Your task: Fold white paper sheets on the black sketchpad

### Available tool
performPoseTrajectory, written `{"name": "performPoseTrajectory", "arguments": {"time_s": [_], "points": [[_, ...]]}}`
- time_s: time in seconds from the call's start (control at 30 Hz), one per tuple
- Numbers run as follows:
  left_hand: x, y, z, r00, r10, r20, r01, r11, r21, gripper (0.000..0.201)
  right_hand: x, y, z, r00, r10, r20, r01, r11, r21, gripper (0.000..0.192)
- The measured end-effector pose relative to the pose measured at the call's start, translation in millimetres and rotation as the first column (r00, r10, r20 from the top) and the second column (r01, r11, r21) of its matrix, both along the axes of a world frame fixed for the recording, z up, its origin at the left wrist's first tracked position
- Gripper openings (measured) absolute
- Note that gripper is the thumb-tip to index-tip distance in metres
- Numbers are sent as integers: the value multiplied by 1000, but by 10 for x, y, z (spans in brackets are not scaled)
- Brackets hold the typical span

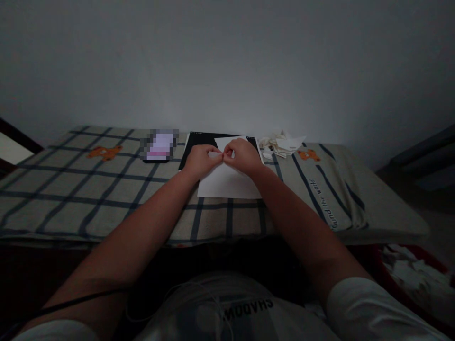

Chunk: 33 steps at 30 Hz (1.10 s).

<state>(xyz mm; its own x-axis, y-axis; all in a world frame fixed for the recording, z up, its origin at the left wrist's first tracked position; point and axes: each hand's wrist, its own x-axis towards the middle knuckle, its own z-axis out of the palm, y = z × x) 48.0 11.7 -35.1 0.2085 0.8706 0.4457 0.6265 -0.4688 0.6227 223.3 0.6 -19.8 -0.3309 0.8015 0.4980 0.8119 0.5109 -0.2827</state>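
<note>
A white sheet of paper [231,183] lies over a black board or pad [199,139] with holes along its far edge. My left hand [202,160] is closed in a pinch at the sheet's middle, thumb and forefinger together. Meeting it fingertip to fingertip, my right hand [242,155] pinches the same spot from the other side. Part of the paper shows beyond the right hand, near the board's far edge. The exact fold or tear between the fingertips is too small to make out.
A phone [159,144], its screen blurred, lies on the checked tablecloth [117,182] to the left. Crumpled paper scraps [279,143] are piled right of the board. Below the table on the right, a red bin [382,265] holds more scraps. A wall stands behind.
</note>
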Motion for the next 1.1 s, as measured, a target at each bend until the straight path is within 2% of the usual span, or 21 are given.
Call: {"name": "performPoseTrajectory", "arguments": {"time_s": [0.2, 0.37, 0.57, 0.73, 0.93, 1.1], "points": [[-14, 20, -21, 1000, 6, 12, -6, 1000, 20, 26, 41, 65, -43, 984, 23, -177, -41, 994, -102, 15], [-21, 14, 10, 997, 64, 51, -63, 998, -21, 25, 105, 25, 7, 994, 71, -80, -75, 996, -44, 16], [-11, 10, 23, 998, 44, 54, -43, 999, -15, 27, 87, 4, 11, 998, 52, 37, -53, 998, 43, 17], [-7, 6, 14, 998, 30, 49, -29, 999, -19, 25, 59, -1, 15, 995, 26, 94, -31, 998, 50, 18], [-9, 11, -7, 999, 14, 31, -15, 1000, 27, 26, 16, -18, 17, 995, 16, 94, -22, 998, 61, 19], [-7, 11, -14, 1000, -12, 27, 11, 999, 49, 24, -8, 11, -24, 1000, 14, -4, -14, 999, 29, 15]]}}
